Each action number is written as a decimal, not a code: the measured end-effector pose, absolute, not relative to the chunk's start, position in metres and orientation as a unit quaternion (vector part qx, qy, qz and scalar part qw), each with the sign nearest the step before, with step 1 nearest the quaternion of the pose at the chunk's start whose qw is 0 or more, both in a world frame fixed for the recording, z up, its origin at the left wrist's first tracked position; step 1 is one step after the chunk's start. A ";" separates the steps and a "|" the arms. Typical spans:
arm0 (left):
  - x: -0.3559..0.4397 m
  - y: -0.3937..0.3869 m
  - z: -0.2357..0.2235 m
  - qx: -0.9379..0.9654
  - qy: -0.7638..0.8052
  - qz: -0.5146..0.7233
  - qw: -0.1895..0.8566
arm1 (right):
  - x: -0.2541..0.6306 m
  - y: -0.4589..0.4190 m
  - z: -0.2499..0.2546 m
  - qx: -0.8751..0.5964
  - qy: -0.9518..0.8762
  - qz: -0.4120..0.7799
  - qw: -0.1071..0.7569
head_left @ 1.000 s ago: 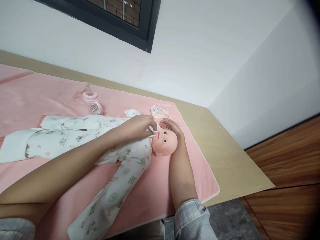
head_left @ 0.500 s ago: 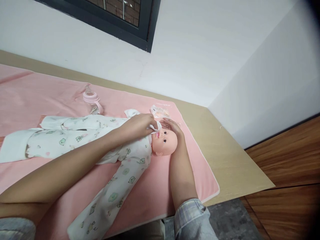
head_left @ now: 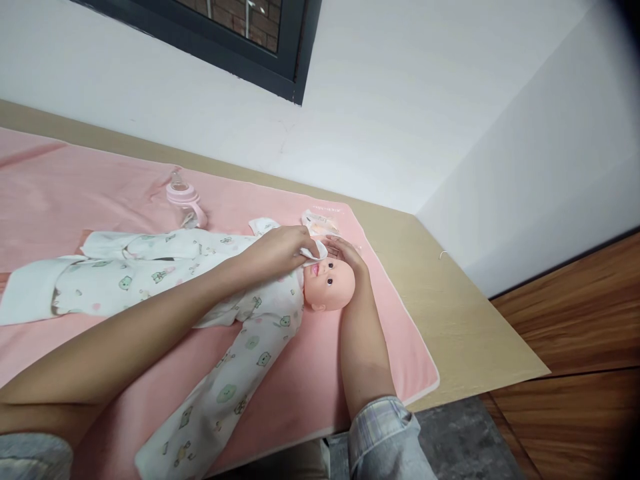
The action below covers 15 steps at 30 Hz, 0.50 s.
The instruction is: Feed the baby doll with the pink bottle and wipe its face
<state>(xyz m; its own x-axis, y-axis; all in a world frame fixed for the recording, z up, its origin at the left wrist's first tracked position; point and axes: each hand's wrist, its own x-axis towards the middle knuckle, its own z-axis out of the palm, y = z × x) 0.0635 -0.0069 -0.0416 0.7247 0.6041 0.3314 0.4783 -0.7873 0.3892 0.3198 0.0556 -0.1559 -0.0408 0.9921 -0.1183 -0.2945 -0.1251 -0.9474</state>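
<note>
White cloth [head_left: 321, 252] edged rightward; doll [head_left: 273, 301] lies left to right, head rightmost.

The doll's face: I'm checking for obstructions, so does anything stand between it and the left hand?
Only the white cloth pinched in the left hand, near the mouth; nothing else visible is between that hand and the doll's face. The right hand is at the far side of the head.

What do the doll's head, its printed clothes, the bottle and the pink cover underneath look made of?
Doll's head: probably vinyl or plastic; smooth, with a soft sheen.
Printed clothes: fabric, perhaps cotton; matt, softly folded.
Bottle: see-through parts suggest plastic or glass; the opaque pink collar and handle look like plastic.
Pink cover: matt cloth, judging by its creases; fibre unclear.
</note>
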 end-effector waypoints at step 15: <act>0.066 -0.016 -0.032 0.927 0.282 0.193 0.152 | 0.316 0.051 -0.148 -0.464 -0.384 0.599 0.528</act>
